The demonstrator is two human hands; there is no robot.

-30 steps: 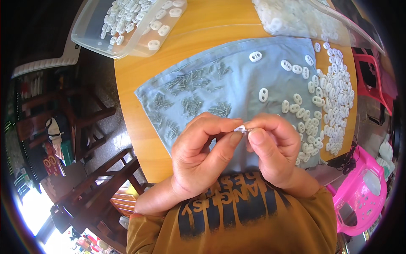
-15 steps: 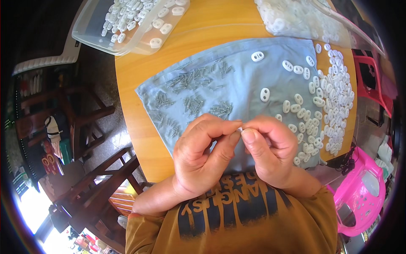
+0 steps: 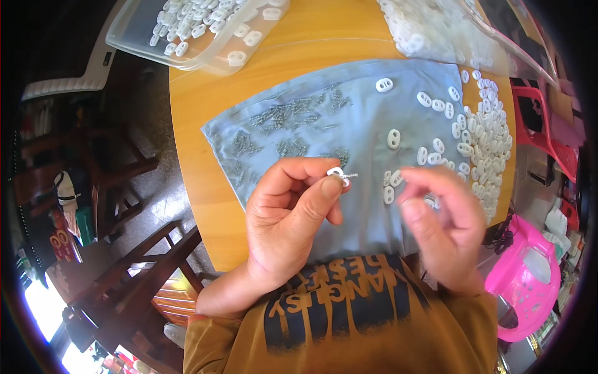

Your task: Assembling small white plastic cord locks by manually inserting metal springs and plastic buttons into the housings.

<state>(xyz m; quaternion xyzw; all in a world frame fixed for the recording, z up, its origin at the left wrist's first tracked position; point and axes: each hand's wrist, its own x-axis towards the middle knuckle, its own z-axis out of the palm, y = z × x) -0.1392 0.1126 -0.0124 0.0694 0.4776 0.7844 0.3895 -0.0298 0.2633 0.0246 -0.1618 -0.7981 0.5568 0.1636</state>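
Between its thumb and fingertips my left hand [image 3: 293,215] pinches a white oval two-hole cord lock piece [image 3: 336,172]. A small metal spring [image 3: 351,176] sticks out sideways from it. My right hand [image 3: 445,218] is off to the right, thumb and index finger apart, slightly blurred, with nothing visible between them. A few white cord lock pieces [image 3: 389,195] lie on the blue-grey cloth [image 3: 349,112] close to its fingertips. Beyond my left hand, small springs [image 3: 280,116] lie in loose heaps on the cloth.
More white pieces [image 3: 492,137] are heaped along the right side of the wooden table [image 3: 193,174]. At the back left stands a clear plastic tub [image 3: 187,62] of them, at the back right a clear bag [image 3: 430,37]. A pink plastic chair [image 3: 529,280] is at the right.
My hands were pinched together over the cloth. My right hand has pulled away to the right, and the white piece with its spring now shows in my left hand.
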